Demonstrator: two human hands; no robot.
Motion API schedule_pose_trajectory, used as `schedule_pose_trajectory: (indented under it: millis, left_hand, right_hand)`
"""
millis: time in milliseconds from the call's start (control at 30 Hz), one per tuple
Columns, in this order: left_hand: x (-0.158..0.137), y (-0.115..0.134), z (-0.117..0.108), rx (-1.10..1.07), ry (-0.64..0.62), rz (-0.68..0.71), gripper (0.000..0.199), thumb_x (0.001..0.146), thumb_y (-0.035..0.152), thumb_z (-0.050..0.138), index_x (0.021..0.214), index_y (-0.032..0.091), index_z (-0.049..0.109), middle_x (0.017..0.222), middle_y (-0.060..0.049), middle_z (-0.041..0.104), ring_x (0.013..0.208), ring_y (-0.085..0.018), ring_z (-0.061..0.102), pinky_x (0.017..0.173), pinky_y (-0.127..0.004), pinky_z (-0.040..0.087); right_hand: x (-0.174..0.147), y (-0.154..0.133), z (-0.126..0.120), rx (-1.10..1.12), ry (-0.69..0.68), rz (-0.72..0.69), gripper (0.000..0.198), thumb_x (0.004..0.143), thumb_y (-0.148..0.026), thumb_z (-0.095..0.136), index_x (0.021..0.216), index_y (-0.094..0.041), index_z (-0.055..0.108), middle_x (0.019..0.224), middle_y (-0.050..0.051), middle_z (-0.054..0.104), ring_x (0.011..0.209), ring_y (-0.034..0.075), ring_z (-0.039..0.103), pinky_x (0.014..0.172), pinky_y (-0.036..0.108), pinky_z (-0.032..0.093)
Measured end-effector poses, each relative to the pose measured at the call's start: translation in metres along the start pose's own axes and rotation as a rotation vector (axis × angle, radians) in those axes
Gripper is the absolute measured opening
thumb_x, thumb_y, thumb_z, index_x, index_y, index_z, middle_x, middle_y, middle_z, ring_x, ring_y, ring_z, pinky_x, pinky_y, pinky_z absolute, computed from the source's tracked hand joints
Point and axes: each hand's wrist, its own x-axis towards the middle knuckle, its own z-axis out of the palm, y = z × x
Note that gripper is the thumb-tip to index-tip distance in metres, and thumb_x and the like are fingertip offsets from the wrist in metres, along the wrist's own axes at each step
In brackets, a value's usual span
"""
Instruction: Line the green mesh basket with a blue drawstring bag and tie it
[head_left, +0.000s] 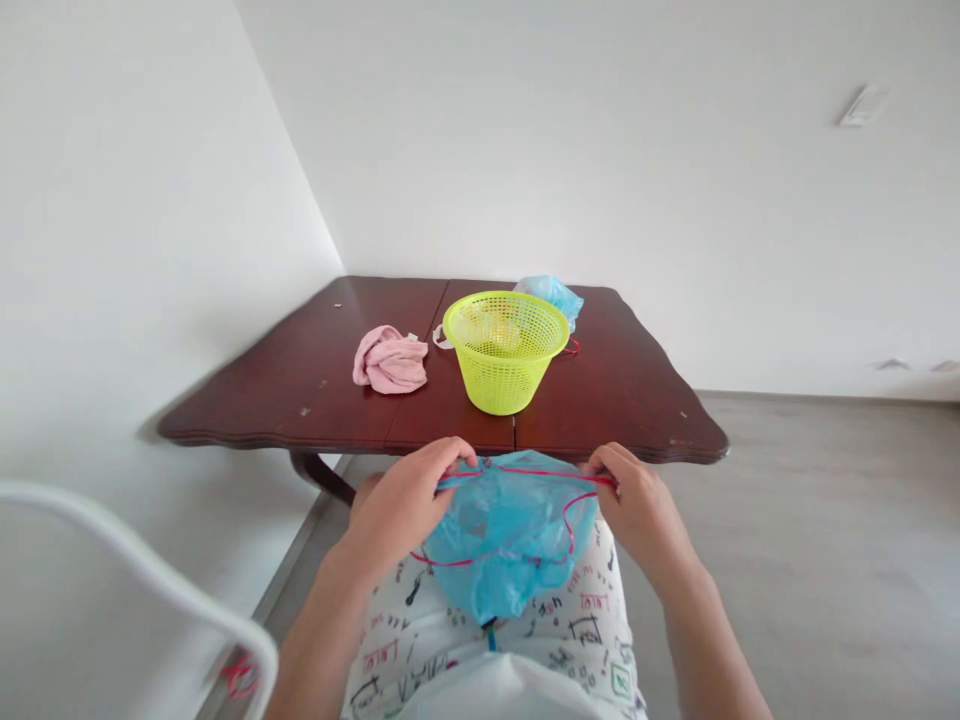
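"Where is the bag [495,530] hanging?"

"Over the lap [382,640]; whether it's touching, I'm not making out. The left hand [416,490] is gripping its rim at ten o'clock, the right hand [637,495] at two."

"Which way is the rim running?"

"Its far edge is stretching from nine to three between both grips, so neither hand is standing nearer the bag."

"And beyond?"

"The table [600,405] is bearing the basket [502,388] at twelve, nearer the left hand. The cloth [390,362] is lying toward eleven; a second bag [553,292] is resting behind the basket, between twelve and one."
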Motion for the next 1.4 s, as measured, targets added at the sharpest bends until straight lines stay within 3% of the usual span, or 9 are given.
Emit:
schedule_pose_trajectory:
  millis: [267,400,500,633,767,1133,1200,1300,1400]
  left_hand:
    - [-0.007,-0.042,-0.025,0.05,0.242,-0.088,0.054,0.073,-0.003,0.056,0.114,0.025,0.075,0.106,-0.003,0.07,0.099,-0.024,0.07,0.089,-0.035,0.051]
    - [-0.008,-0.011,-0.009,-0.237,0.15,-0.107,0.029,0.093,0.011,0.067,0.118,0.025,0.073,0.111,-0.003,0.08,0.1,-0.025,0.074,0.09,-0.035,0.054]
    - [-0.005,0.023,0.015,-0.352,-0.026,-0.075,0.028,0.096,0.014,0.067,0.12,0.026,0.073,0.107,0.0,0.081,0.097,-0.023,0.074,0.086,-0.032,0.052]
    - [-0.002,0.057,0.034,-0.283,-0.151,0.021,0.037,0.088,0.011,0.066,0.12,0.027,0.075,0.102,0.0,0.081,0.091,-0.023,0.071,0.083,-0.032,0.047]
    - [-0.008,0.066,0.023,-0.029,-0.203,0.008,0.039,0.092,0.013,0.067,0.125,0.03,0.078,0.098,0.001,0.082,0.088,-0.024,0.073,0.08,-0.034,0.042]
    - [-0.029,0.001,-0.01,0.149,-0.226,-0.148,0.036,0.095,0.01,0.064,0.123,0.03,0.077,0.13,-0.002,0.086,0.12,-0.03,0.081,0.101,-0.038,0.049]
    - [-0.028,0.001,-0.01,0.089,-0.184,-0.172,0.028,0.1,0.016,0.066,0.122,0.03,0.078,0.125,-0.002,0.086,0.115,-0.029,0.079,0.097,-0.036,0.048]
    - [-0.026,0.017,0.0,-0.031,-0.165,-0.196,0.019,0.105,0.027,0.07,0.122,0.029,0.079,0.096,0.001,0.078,0.089,-0.023,0.07,0.08,-0.032,0.042]
    - [-0.026,0.044,0.015,-0.172,-0.197,-0.145,0.015,0.105,0.032,0.074,0.118,0.027,0.078,0.078,0.006,0.061,0.075,-0.019,0.056,0.071,-0.032,0.034]
  right_hand:
    - [-0.027,0.059,-0.043,0.046,0.023,0.123,0.02,0.084,-0.018,0.062,0.099,-0.029,0.069,0.088,0.002,0.076,0.077,0.025,0.069,0.072,0.036,0.051]
    - [-0.042,0.018,-0.031,0.202,-0.061,-0.048,0.067,0.1,-0.031,0.08,0.164,-0.034,0.063,0.165,0.013,0.072,0.15,0.038,0.07,0.123,0.053,0.058]
    - [-0.045,-0.037,0.001,0.274,-0.043,-0.148,0.086,0.102,-0.032,0.086,0.178,-0.04,0.048,0.18,0.012,0.061,0.165,0.039,0.06,0.134,0.058,0.052]
    - [-0.033,-0.072,0.037,0.249,0.023,-0.206,0.06,0.094,-0.01,0.069,0.149,-0.034,0.065,0.14,0.009,0.083,0.129,0.034,0.078,0.114,0.051,0.06]
    - [-0.016,-0.048,0.029,0.129,-0.025,-0.09,0.042,0.075,-0.004,0.055,0.106,-0.028,0.068,0.103,0.003,0.078,0.095,0.026,0.072,0.085,0.035,0.052]
    - [-0.041,0.047,-0.043,-0.012,0.063,0.134,0.009,0.078,-0.019,0.054,0.076,-0.028,0.053,0.065,-0.002,0.056,0.062,0.02,0.055,0.062,0.03,0.04]
    - [-0.049,0.035,-0.049,0.057,0.074,0.074,0.018,0.081,-0.018,0.058,0.092,-0.027,0.068,0.084,0.001,0.073,0.078,0.023,0.07,0.073,0.031,0.055]
    - [-0.065,-0.004,-0.049,0.196,-0.011,-0.093,0.055,0.09,-0.016,0.067,0.142,-0.029,0.074,0.148,0.012,0.079,0.139,0.032,0.077,0.115,0.042,0.064]
    - [-0.08,-0.049,-0.033,0.348,-0.22,-0.247,0.06,0.096,-0.009,0.065,0.149,-0.036,0.073,0.156,0.008,0.078,0.148,0.029,0.075,0.124,0.04,0.063]
